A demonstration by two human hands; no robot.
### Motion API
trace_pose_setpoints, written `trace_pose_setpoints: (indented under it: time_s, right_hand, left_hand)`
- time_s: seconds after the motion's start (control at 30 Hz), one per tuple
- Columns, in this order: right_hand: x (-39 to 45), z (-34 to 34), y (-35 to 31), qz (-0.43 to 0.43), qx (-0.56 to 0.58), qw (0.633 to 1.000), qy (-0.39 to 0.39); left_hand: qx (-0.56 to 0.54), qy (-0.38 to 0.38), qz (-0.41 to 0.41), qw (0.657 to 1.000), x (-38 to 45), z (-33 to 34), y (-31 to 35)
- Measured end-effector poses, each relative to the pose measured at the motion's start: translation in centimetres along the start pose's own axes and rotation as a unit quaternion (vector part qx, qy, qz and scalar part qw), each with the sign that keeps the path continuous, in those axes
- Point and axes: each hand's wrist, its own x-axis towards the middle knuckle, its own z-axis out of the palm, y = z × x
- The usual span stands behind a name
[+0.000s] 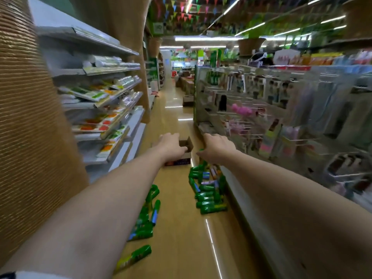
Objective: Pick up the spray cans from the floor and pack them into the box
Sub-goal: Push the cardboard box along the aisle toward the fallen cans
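So your left hand point(171, 144) grips the box point(186, 147) rim; your right hand's point(216, 147) fingers curl, grip unclear, above spray cans point(207, 195) lying flat crosswise.

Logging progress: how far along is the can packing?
Early. Done: nothing visibly packed; the box interior is mostly hidden. In hand: left hand on the box edge, right hand reaching beside it; neither clearly holds a can. Left: the green can pile by the right shelf, more cans under the left arm.

Both arms reach forward — the left hand point(171, 147) lies on the open box point(186, 151) on the floor point(181, 238), the right hand point(216, 149) just beside it. Green spray cans point(207, 195) lie scattered along the aisle.
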Motion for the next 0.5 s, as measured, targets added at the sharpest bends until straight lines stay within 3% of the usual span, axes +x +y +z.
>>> trace_pose_setpoints:
  time_s: [0.5]
  right_hand:
    - [35.3, 9.6, 3.2, -0.037, -0.001, 0.999, -0.025]
  left_hand:
    - [0.006, -0.008, -0.046, 0.999, 33.3, 7.0, -5.3]
